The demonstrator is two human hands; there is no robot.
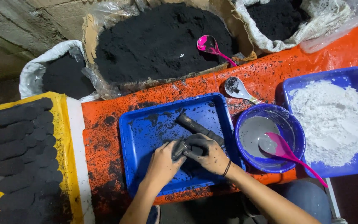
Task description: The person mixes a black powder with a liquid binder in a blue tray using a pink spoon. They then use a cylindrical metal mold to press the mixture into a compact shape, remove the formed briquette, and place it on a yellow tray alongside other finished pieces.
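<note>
Over the blue tray (146,128), your left hand (162,162) and right hand (207,154) press together around a dark tube (197,128) angling toward eleven o'clock; squeeze unevenly and it could slip, tipping the grey bowl (289,124) at three o'clock

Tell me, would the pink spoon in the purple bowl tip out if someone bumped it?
Probably yes: the pink spoon leans on the rim of the purple bowl, its long handle sticking out past it. The grey paste around its scoop might hold it slightly.
</note>
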